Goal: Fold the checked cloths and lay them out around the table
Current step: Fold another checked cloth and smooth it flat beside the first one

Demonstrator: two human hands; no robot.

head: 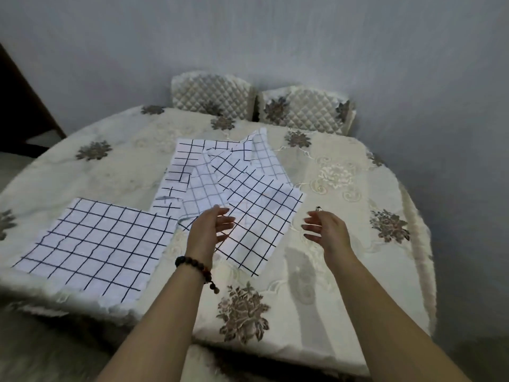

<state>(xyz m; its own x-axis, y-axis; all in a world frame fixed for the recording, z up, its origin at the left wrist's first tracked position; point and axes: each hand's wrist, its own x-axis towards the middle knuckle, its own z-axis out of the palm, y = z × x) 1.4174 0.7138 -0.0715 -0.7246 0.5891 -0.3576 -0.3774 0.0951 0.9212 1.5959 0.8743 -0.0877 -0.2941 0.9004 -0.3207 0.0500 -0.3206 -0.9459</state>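
We see L hand (212,227) prob. hovering over cloth pile (248,194) on desk (385,271), R hand (325,230) beside; both spread, empty.

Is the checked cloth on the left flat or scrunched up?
Flat. The left cloth lies smooth, its grid lines straight and its corners out. Whether it's doubled over, I cannot tell.

Bare tablecloth (344,244) lies open right of the overlapping checked cloths (234,183); two chair backs (259,103) behind
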